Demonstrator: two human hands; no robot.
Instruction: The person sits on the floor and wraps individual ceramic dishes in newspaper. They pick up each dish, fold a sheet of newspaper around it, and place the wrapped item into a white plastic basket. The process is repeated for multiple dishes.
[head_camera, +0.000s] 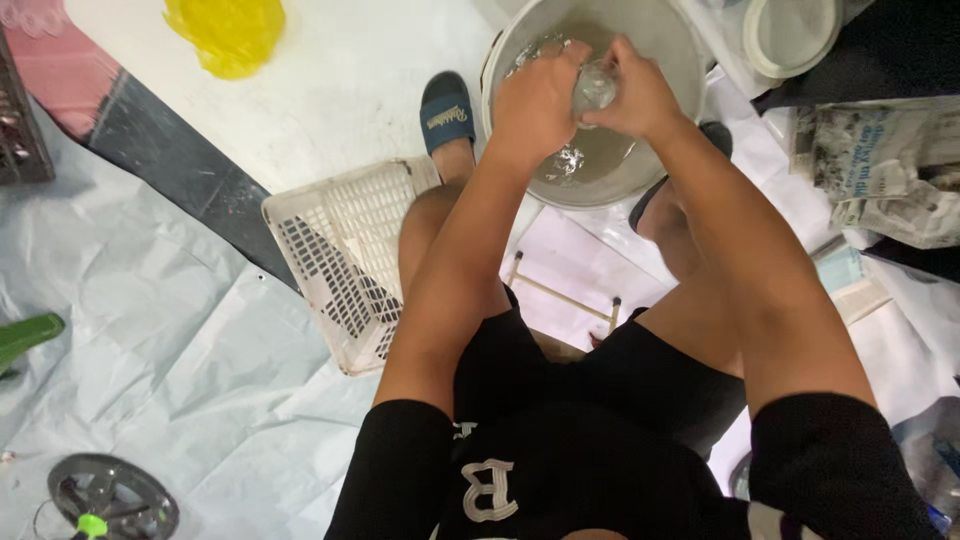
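Note:
My left hand (535, 100) and my right hand (640, 95) meet over a large grey basin (660, 30) of water, both closed around a small clear glass object (595, 88). The glass object sits between my palms, just above the water. I am seated, knees apart, with the basin on the floor between my feet. Water in the basin glints below my hands.
A white plastic basket (340, 250) lies tilted by my left leg. My foot in a dark slipper (447, 110) rests beside the basin. A yellow bag (228, 35), a white round lid (790, 35), crumpled newspaper (880, 165) and a metal disc (110, 495) lie around on plastic sheeting.

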